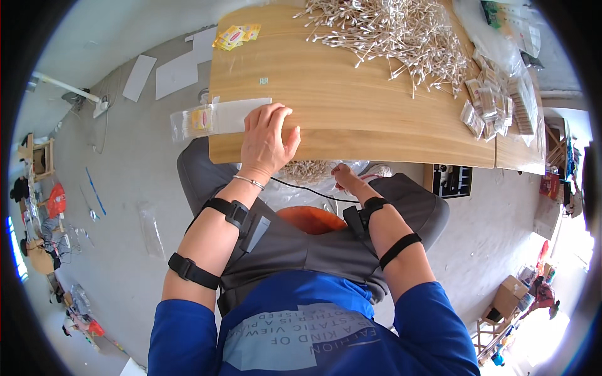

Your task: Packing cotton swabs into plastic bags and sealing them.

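Note:
My left hand (269,139) rests at the front left of the table, fingers bent and thumb held apart, over the right end of a white card strip (235,116). Nothing shows between its thumb and fingers. At the strip's left end lies a clear plastic packet (195,120) with a yellow label, partly past the table's edge. My right hand (342,178) is below the front edge with its fingers closed; what they hold, if anything, is hidden. Just left of it, a clear bag of loose cotton swabs (304,170) sits between my legs, partly covered by the tabletop.
A big heap of cotton swabs (407,37) covers the far right of the wooden table (351,113). Several filled packets (489,103) lie at its right end. Yellow labels (236,36) sit at the far left corner. A dark cable (313,190) runs across my lap.

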Tool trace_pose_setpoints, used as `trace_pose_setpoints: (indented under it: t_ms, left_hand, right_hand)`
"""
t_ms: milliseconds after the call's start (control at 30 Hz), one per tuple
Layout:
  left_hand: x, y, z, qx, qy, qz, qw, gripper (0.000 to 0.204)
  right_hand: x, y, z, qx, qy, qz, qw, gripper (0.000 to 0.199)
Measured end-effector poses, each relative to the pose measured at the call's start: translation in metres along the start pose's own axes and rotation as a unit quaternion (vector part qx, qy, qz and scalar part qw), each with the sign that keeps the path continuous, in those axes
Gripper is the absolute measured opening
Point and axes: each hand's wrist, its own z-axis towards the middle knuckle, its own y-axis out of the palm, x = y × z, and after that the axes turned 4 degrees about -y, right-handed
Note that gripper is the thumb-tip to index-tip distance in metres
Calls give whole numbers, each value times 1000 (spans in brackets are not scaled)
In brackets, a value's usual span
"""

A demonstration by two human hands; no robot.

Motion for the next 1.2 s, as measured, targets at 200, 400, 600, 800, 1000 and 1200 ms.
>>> trace_pose_setpoints:
  t_ms: [200,400,600,800,1000,1200]
  left_hand:
    - [24,16,16,-2,30,-23,999,36]
    - [-4,-4,-2,4,1,24,1000,36]
    - [-2,5,5,33,-37,-105,993,35]
    - [-9,9,3,112,-114,-230,960,44]
    - [1,4,2,110,-91,-136,980,47]
    - [2,1,6,91,-74,-107,987,48]
  right_hand:
    - [75,-24,54,117,-331,-424,835,20]
    - [-60,17,-43,-194,-319,-446,813,21]
    - [-168,-7,-181,-132,-316,-296,892,19]
    - [-218,-28,-149,219,-474,-375,766,18]
    - [-201,-16,-129,333,-466,-330,750,52]
    - [-155,-10,-138,379,-469,-290,743,58]
